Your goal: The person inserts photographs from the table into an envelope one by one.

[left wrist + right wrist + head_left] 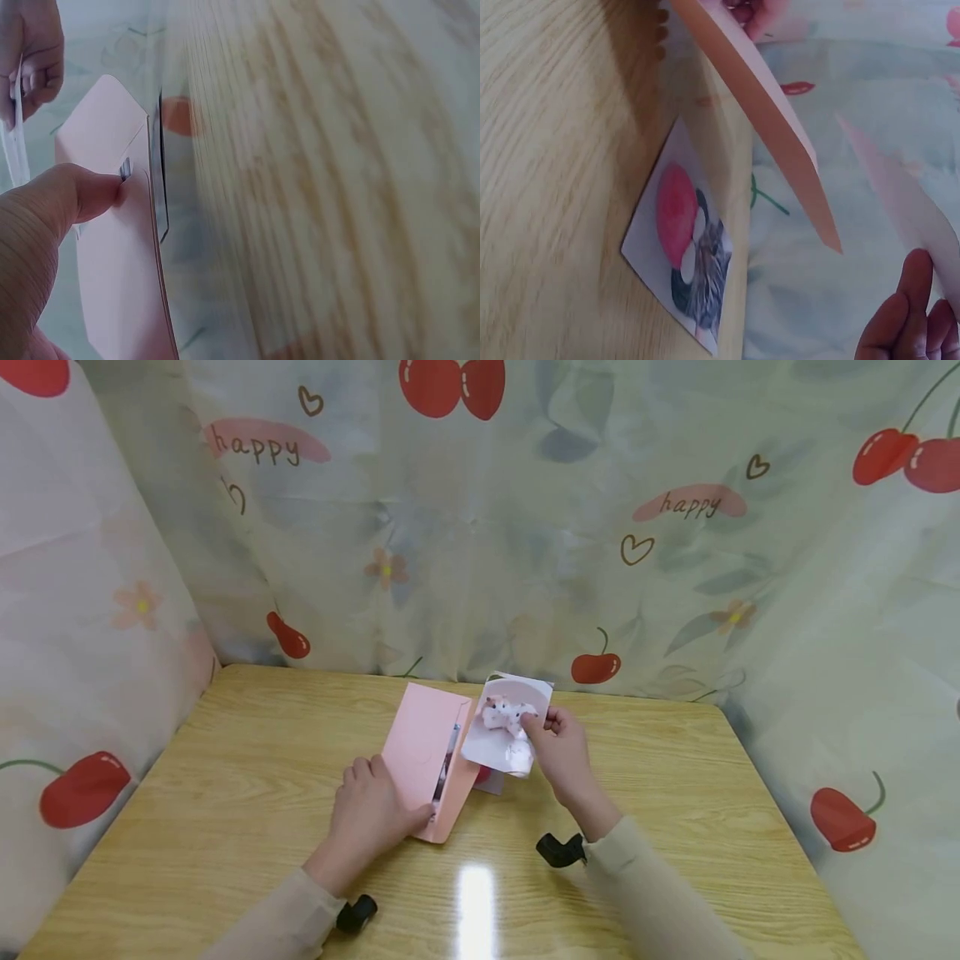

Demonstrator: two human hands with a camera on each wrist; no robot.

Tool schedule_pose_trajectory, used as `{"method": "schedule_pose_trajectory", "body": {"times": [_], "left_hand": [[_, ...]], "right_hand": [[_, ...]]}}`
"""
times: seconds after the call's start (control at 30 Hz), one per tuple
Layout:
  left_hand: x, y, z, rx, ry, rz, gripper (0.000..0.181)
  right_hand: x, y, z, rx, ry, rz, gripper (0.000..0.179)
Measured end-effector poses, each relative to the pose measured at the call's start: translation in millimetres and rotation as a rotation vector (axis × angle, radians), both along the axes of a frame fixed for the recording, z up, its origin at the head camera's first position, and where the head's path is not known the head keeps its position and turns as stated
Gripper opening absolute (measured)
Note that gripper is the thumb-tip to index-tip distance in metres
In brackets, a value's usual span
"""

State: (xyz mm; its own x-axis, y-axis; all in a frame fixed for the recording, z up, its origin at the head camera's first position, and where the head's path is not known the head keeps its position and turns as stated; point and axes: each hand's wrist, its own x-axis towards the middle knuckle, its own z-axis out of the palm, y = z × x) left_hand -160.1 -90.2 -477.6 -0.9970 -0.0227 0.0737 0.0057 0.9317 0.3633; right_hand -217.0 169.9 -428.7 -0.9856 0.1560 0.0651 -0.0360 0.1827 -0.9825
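Note:
My left hand point(371, 814) grips a pink paper envelope point(423, 727), tilted above the table, thumb at its lower opening edge. Inside the gaping mouth, a strip of a dark and light picture point(447, 758) shows. Just right of the envelope, my right hand point(564, 756) pinches a small photo card point(487, 745) with white, animal-like figures between thumb and fingers. A second edge peeks out behind its top. Another card point(671, 247), with a pink oval and a grey furry animal, lies on the table, partly hidden in the head view.
The wood-grain table point(247, 810) is enclosed at the back and sides by a curtain point(465, 527) printed with cherries. Black devices point(561, 850) are worn at both wrists. A bright reflection falls on the table's front.

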Motion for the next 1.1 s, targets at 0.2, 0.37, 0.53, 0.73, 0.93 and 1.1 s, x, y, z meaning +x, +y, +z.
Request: {"method": "schedule_pose_trajectory", "body": {"times": [0.2,0.37,0.53,0.73,0.93,1.1], "left_hand": [[0.3,1.7,1.1,-0.014,0.005,-0.001,0.106],[0.6,2.7,2.1,-0.01,0.003,-0.001,0.107],[0.8,3.7,1.4,0.001,0.016,-0.002,0.106],[1.7,3.9,0.9,0.014,0.023,-0.002,0.107],[2.3,3.0,0.2,0.018,0.035,-0.013,0.105],[2.0,1.9,-0.7,0.043,0.019,-0.013,0.105]], "right_hand": [[0.3,-17.1,-6.4,0.044,0.063,-0.028,0.025],[2.2,-23.5,-9.3,0.096,0.089,-0.033,0.022],[2.4,-26.5,-11.2,0.128,0.107,-0.019,0.02],[3.9,-29.6,-14.5,0.179,0.089,0.016,0.02],[5.5,-32.0,-18.0,0.193,0.054,0.053,0.02],[6.4,-32.9,-17.1,0.209,0.016,0.082,0.02]]}}
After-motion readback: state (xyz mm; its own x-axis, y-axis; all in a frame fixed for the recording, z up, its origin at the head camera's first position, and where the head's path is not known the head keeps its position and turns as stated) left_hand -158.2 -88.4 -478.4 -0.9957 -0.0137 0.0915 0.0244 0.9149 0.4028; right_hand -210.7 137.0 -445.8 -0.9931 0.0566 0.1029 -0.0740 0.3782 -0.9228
